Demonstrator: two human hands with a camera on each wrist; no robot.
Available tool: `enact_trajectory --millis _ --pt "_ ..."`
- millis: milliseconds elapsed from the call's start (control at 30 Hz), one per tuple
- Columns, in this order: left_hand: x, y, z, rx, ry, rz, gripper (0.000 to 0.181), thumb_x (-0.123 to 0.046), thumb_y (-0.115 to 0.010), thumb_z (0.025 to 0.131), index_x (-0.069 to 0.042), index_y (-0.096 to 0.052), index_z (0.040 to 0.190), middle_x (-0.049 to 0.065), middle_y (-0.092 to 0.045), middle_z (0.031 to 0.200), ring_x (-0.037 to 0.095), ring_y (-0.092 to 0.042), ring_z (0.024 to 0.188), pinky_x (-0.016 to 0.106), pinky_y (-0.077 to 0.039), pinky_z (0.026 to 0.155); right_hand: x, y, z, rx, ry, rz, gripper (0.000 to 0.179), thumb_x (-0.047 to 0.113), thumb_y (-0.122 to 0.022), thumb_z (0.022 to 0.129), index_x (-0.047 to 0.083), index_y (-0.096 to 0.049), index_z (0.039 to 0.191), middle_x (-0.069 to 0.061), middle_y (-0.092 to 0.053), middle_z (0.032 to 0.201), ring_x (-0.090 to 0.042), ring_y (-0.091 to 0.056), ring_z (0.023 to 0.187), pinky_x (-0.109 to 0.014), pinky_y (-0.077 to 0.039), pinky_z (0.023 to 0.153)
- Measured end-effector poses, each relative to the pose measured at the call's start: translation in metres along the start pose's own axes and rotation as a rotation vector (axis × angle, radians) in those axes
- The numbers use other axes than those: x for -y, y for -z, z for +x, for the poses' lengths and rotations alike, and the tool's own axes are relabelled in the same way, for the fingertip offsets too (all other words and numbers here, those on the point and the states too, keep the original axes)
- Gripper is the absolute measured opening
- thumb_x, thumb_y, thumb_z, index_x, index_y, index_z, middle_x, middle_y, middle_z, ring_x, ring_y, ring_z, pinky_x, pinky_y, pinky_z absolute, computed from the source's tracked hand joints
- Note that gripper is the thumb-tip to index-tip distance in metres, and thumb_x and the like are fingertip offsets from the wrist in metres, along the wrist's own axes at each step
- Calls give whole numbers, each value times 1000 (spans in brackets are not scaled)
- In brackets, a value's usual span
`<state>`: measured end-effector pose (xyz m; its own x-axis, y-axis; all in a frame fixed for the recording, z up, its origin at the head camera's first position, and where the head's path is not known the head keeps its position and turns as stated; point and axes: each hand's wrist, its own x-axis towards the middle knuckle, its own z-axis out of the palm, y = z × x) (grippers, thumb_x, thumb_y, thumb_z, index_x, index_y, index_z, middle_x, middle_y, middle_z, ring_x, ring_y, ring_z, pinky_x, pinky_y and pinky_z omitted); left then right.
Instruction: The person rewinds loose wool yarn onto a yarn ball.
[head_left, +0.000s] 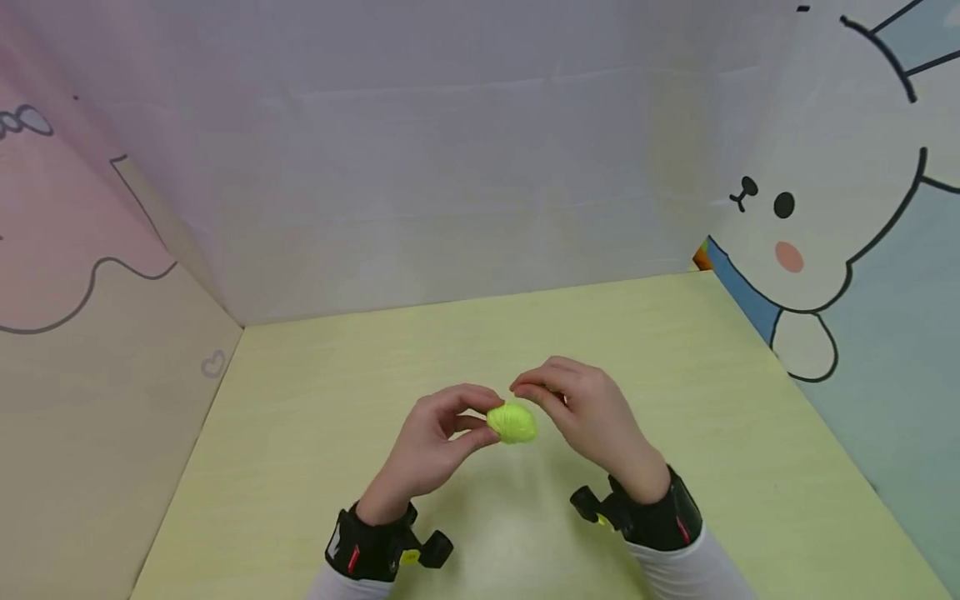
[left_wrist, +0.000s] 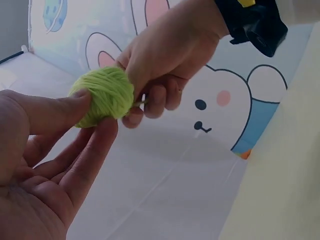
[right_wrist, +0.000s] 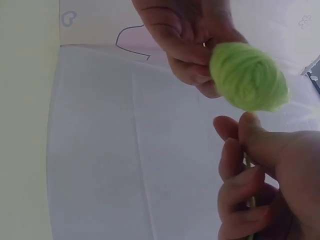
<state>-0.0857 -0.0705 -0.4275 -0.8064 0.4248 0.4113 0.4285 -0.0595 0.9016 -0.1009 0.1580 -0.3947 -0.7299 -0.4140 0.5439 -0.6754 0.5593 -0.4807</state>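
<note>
A small ball of bright yellow-green yarn [head_left: 513, 423] is held up over the table between my two hands. My left hand [head_left: 441, 437] grips it at one end, thumb on one side and fingers on the other. Just right of the ball, my right hand [head_left: 592, 408] pinches a thin yarn strand [right_wrist: 251, 202] between thumb and index finger. In the right wrist view that strand runs down across the curled fingers. The left wrist view shows the wound ball [left_wrist: 106, 95] close up, with the right hand's fingers right beside it.
The pale yellow tabletop [head_left: 315, 467] lies below both hands. A white curtain [head_left: 450, 167] stands along the back edge, and printed cartoon panels [head_left: 847, 250] border the sides. Each wrist wears a black strap [head_left: 660, 512] with a small camera.
</note>
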Motion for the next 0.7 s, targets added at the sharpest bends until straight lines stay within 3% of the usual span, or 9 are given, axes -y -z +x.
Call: enact_trajectory --millis 167,267,333,467,567,700 --pt "-5 5 -1 -144 58 -212 33 4 -74 85 4 -61 116 16 -63 114 32 -63 100 34 -60 80 5 -9 -3 130 -9 -88 11 17 -69 94 16 -74 103 10 -63 86 -5 -50 69 -26 -50 59" --pt "-4 7 0 -258 70 -256 35 3 -73 86 9 -57 116 17 -61 114 33 -63 100 31 -59 82 12 -15 -5 178 30 -104 9 19 -68 95 17 -74 102 12 -61 82 -4 -48 65 -24 -48 55" --pt "-1 7 2 -331 63 -205 34 3 -73 86 8 -57 115 17 -61 113 31 -63 99 30 -59 81 16 -19 -6 193 71 -111 9 22 -68 95 18 -74 101 13 -60 78 -3 -47 62 -21 -45 53" --pt "4 5 5 -419 32 2 29 7 -74 83 4 -60 109 14 -61 109 26 -64 98 29 -59 81 22 -21 -8 140 147 -134 7 23 -72 92 20 -76 96 14 -57 73 0 -45 58 -17 -42 48" --pt "0 0 7 -420 5 138 28 11 -74 80 2 -63 104 13 -62 107 23 -64 96 34 -60 79 22 -18 -7 52 151 -152 6 25 -77 86 21 -77 90 14 -58 71 1 -46 57 -17 -42 46" --pt "-11 -8 7 -362 -53 246 28 14 -74 77 3 -64 101 14 -64 104 22 -64 93 42 -61 75 19 -12 -5 -61 119 -160 13 29 -85 78 20 -77 83 12 -62 73 -2 -51 62 -21 -46 47"
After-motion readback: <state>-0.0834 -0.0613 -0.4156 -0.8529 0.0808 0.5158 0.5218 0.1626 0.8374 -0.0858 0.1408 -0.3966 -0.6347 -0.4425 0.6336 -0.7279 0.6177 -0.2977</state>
